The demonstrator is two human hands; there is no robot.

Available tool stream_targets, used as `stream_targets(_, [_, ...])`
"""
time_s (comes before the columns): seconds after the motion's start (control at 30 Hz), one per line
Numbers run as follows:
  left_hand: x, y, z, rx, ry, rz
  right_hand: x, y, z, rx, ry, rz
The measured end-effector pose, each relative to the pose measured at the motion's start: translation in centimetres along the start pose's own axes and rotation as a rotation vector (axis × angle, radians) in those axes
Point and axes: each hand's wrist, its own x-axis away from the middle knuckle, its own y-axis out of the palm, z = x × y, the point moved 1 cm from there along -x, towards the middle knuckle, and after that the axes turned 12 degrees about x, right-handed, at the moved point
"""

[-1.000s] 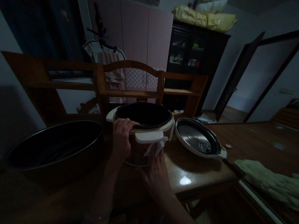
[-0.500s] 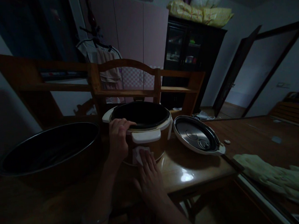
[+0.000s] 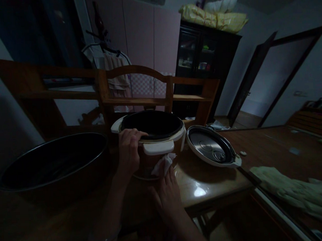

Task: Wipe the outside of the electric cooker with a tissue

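A rice cooker [image 3: 175, 144] with a white rim, white front handle and dark inside stands lidless on the wooden table [image 3: 214, 187]. My left hand [image 3: 129, 150] is closed over its front-left rim, fingers hooked on the edge. Low on the cooker's front, my right hand [image 3: 169, 191] presses a crumpled white tissue [image 3: 165, 164] against the wall, right of the middle. To the right lies the cooker's lid [image 3: 210, 146], its metal inner side facing up. A wide dark pot [image 3: 59, 171] stands to the left.
A wooden rack [image 3: 137, 69] with a curved top rail runs along the table's back. A small white piece [image 3: 243, 153] lies beyond the lid. Pale green fabric [image 3: 283, 186] is at the lower right. Farther off stand a pink wardrobe [image 3: 140, 36] and a dark cabinet [image 3: 208, 58].
My right hand has moved slightly to the right along the cooker's front with the tissue, which now bunches up above the fingers. The left hand stays on the rim.
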Motion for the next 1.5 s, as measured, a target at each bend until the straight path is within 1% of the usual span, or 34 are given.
stream_targets(0.13, [0.0, 0.0, 0.0, 0.015, -0.005, 0.003, -0.3, -0.7, -0.2, -0.188, 0.136, 0.027])
stream_targets(0.23, [0.0, 0.0, 0.1, 0.021, -0.009, 0.0, -0.7, -1.1, -0.3, -0.312, 0.199, 0.059])
stream_targets(0.3, [0.0, 0.0, 0.1, 0.017, -0.009, -0.001, -1.0, -1.2, 0.0, -0.364, 0.236, 0.047])
stream_targets(0.4, [0.0, -0.1, 0.1, 0.009, -0.005, -0.002, -1.8, -1.5, 1.0, -0.433, 0.301, 0.011])
stream_targets(0.53, [0.0, 0.0, 0.1, 0.015, 0.0, -0.001, -3.3, -1.9, 3.0, -0.525, 0.361, -0.013])
stream_targets(0.67, [-0.1, 0.0, 0.0, 0.018, -0.014, 0.005, -4.8, -1.7, 4.9, -0.597, 0.369, 0.036])
stream_targets(0.77, [-0.1, 0.0, 0.0, 0.021, -0.003, -0.002, -5.6, -1.3, 5.5, -0.637, 0.367, 0.09])
stream_targets(0.97, [-0.1, 0.0, -0.1, 0.012, -0.001, 0.013, -5.7, -1.7, 4.8, -0.852, 0.402, 0.111])
stream_targets(1.03, [-0.1, 0.0, -0.1, 0.013, 0.004, 0.007, -5.7, -2.0, 4.4, -0.888, 0.413, 0.122])
stream_targets(1.2, [-0.1, 0.0, 0.1, 0.018, 0.005, 0.001, -5.5, -2.0, 3.8, -0.857, 0.435, 0.123])
stream_targets(1.3, [-0.1, -0.1, 0.1, 0.021, 0.007, -0.013, -5.0, -2.1, 3.3, -0.815, 0.416, 0.12])
stream_targets(1.4, [0.0, -0.2, 0.1, 0.011, 0.004, -0.019, -4.2, -2.3, 2.3, -0.756, 0.386, 0.121])
stream_targets(1.5, [0.0, -0.2, 0.2, -0.006, 0.03, -0.021, -3.4, -2.2, 1.3, -0.697, 0.377, 0.112])
